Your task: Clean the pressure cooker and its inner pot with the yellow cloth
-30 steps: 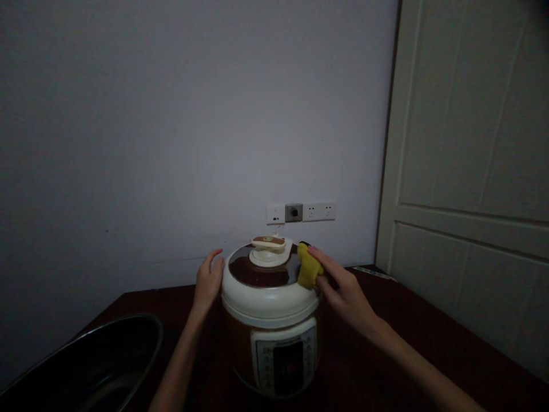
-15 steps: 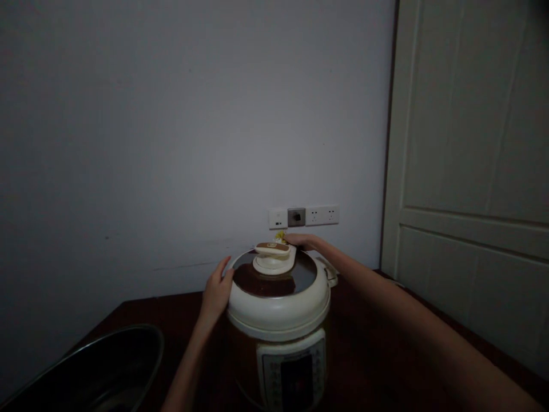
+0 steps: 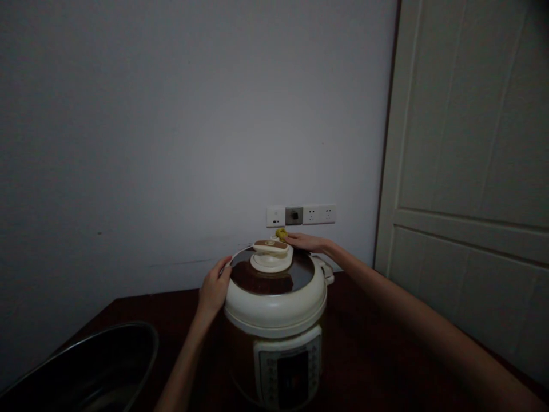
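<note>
A cream and brown electric pressure cooker (image 3: pixel 275 309) stands upright on a dark table, its lid (image 3: pixel 268 283) on and its control panel facing me. My left hand (image 3: pixel 214 289) grips the left edge of the lid, the thumb lying toward the top and the other fingers partly hidden round the side. At the back of the lid, behind the lid handle (image 3: pixel 271 247), my right hand (image 3: pixel 306 242) presses a small crumpled yellow cloth (image 3: pixel 281 233) under its fingertips. The cloth shows only in part, and the dim light blurs its detail.
A large dark metal basin (image 3: pixel 146 337) stands at the lower left. Behind the cooker is a pale wall with sockets and switches (image 3: pixel 319 214). A panelled door (image 3: pixel 463 171) rises on the right. The dark red table (image 3: pixel 141 309) reaches the wall.
My right hand has shifted slightly at the back of the lid, its fingers now straighter, and more of the yellow cloth shows. My left hand stays on the lid edge.
</note>
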The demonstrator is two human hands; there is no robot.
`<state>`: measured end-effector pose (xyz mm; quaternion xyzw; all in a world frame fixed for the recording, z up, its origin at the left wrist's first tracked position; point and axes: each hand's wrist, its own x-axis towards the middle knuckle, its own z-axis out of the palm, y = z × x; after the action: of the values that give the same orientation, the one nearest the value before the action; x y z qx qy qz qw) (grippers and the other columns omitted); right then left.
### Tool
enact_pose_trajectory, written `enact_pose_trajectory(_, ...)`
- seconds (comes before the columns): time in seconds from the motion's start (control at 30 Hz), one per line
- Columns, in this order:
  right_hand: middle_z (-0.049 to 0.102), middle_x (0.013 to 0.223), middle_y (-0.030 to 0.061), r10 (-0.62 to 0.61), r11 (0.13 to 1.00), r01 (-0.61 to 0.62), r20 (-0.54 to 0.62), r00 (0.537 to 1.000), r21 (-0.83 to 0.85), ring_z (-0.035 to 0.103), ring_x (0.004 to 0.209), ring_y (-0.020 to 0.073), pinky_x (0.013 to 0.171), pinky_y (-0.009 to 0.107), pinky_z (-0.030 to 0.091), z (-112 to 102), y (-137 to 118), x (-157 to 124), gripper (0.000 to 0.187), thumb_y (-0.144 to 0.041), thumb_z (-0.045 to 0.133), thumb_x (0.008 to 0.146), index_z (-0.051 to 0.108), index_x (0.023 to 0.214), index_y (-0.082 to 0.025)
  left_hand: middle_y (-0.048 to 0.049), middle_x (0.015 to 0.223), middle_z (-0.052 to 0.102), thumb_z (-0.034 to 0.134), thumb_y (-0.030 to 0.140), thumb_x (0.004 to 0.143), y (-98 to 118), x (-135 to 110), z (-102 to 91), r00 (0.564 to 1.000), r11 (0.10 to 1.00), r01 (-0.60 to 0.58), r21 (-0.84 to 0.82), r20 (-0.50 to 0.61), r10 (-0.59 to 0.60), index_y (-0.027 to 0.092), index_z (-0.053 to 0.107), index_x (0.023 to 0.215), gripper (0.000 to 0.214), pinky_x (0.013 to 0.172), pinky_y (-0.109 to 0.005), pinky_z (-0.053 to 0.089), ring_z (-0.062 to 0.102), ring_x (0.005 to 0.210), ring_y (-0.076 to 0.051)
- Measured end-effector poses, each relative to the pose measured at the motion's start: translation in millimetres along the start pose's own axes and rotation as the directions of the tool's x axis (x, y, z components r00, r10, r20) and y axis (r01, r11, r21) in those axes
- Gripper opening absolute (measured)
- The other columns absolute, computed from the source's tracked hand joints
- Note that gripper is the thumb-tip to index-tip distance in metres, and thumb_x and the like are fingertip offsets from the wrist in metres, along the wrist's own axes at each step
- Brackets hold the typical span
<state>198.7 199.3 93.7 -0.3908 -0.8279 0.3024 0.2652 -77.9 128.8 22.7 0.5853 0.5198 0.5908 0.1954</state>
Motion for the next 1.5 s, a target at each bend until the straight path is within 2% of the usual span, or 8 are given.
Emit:
enact_pose_trajectory(0.23,0.06,0.115,0.008,-0.08,0.967,0.051,-0.108,0.991,-0.249,0.052,0.108,0.0194,0.099,0.037,0.035,14,-19,-31,0.033,-0.034,0.033,0.094,0.059,0.106,-0.017,-0.0104,0.117,0.062,0.048,0.031,0.078,-2,2,-0.9,0.999,0.999,0.005,0.05,0.035,-0.007,0.018,0.064,0.108,0.037,0.1,-0.041,0.034,0.053,0.113,-0.027)
enact_pose_trajectory(0.4,0.063,0.105,0.0088,-0.03,0.949,-0.02,-0.153,0.988,-0.316,0.055,0.1,0.0203,0.093,0.035,0.037,13,-17,-20,0.027,-0.03,0.038,0.092,0.06,0.097,-0.016,-0.0119,0.124,0.058,0.042,0.036,0.08,0,0,-3.0,0.995,0.994,-0.011,0.105,0.096,0.001,0.013,0.058,0.117,0.046,0.103,-0.038,0.032,0.05,0.118,-0.025)
enact_pose_trajectory(0.57,0.065,0.076,0.0079,0.182,0.946,-0.208,-0.122,0.976,-0.248,0.06,0.079,0.0198,0.078,0.033,0.045,-6,1,23,0.027,-0.029,0.045,0.088,0.059,0.07,-0.015,-0.0106,0.129,0.054,0.035,0.038,0.084,2,-2,-4.4,0.987,0.984,-0.016,0.177,0.158,-0.013,0.013,0.052,0.123,0.049,0.104,-0.038,0.031,0.047,0.121,-0.023)
enact_pose_trajectory(0.7,0.065,0.07,0.0048,0.31,0.944,-0.31,-0.016,0.951,-0.111,0.06,0.068,0.015,0.066,0.027,0.05,-8,20,46,0.024,-0.03,0.048,0.087,0.057,0.071,-0.015,-0.0096,0.129,0.054,0.034,0.038,0.084,-1,-1,-3.9,0.988,0.979,-0.01,0.206,0.151,-0.022,0.016,0.053,0.122,0.047,0.103,-0.041,0.033,0.048,0.12,-0.023)
enact_pose_trajectory(0.83,0.066,0.071,0.0037,0.341,0.94,-0.341,0.062,0.938,-0.012,0.062,0.067,0.0133,0.064,0.025,0.052,-2,33,52,0.025,-0.034,0.048,0.088,0.057,0.073,-0.015,-0.0081,0.126,0.057,0.035,0.038,0.085,-4,0,-3.8,0.99,0.977,-0.026,0.213,0.139,-0.004,0.019,0.054,0.12,0.045,0.1,-0.039,0.036,0.05,0.118,-0.023)
enact_pose_trajectory(1.0,0.066,0.074,0.005,0.33,0.944,-0.33,0.016,0.944,-0.012,0.06,0.064,0.0124,0.063,0.025,0.051,-1,30,46,0.03,-0.033,0.043,0.091,0.057,0.073,-0.014,-0.0076,0.124,0.058,0.035,0.037,0.085,-5,0,-4.5,0.992,0.974,-0.044,0.224,0.127,0.015,0.019,0.055,0.119,0.043,0.099,-0.039,0.037,0.051,0.116,-0.022)
enact_pose_trajectory(1.23,0.064,0.069,0.0052,0.214,0.922,-0.273,-0.226,0.95,-0.273,0.058,0.066,0.0149,0.062,0.025,0.043,-5,11,19,0.036,-0.029,0.041,0.091,0.06,0.066,-0.013,-0.0071,0.124,0.059,0.034,0.037,0.085,-4,-1,-4.7,0.99,0.976,-0.038,0.214,0.141,0.008,0.02,0.055,0.119,0.044,0.099,-0.039,0.037,0.052,0.116,-0.022)
enact_pose_trajectory(1.5,0.067,0.095,0.012,-0.04,0.856,-0.149,-0.351,0.936,-0.495,0.061,0.086,0.0197,0.075,0.027,0.039,35,-27,-34,0.029,-0.024,0.036,0.092,0.063,0.094,-0.014,-0.0065,0.122,0.06,0.037,0.038,0.083,-4,-1,-4.1,0.991,0.981,-0.057,0.185,0.128,0.033,0.02,0.057,0.117,0.043,0.1,-0.039,0.037,0.052,0.115,-0.022)
